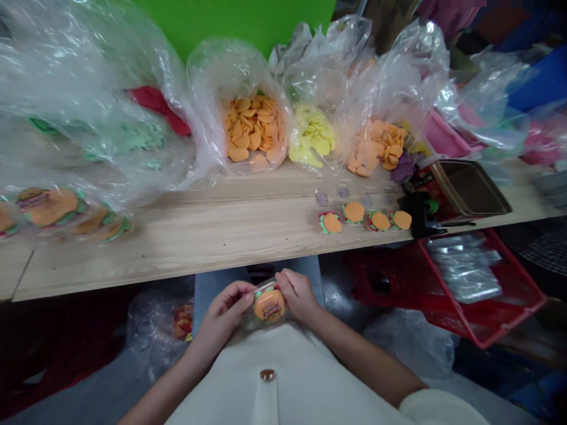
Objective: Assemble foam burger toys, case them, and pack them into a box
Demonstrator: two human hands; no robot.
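Below the table edge, over my lap, both hands hold one small burger-shaped toy in a clear wrapper point(269, 304). My left hand point(221, 316) pinches its left side with closed fingers. On the other side, my right hand point(297, 293) grips the wrapper with fingers curled. The toy is orange with a printed label facing up.
A wooden table point(221, 230) carries open plastic bags of orange pieces point(252, 130), yellow pieces point(312, 139) and pale orange pieces point(376, 147). Several assembled burger toys point(365, 219) sit near its front edge. Wrapped toys point(53, 206) lie left. A red basket point(482, 289) of clear wrappers stands right.
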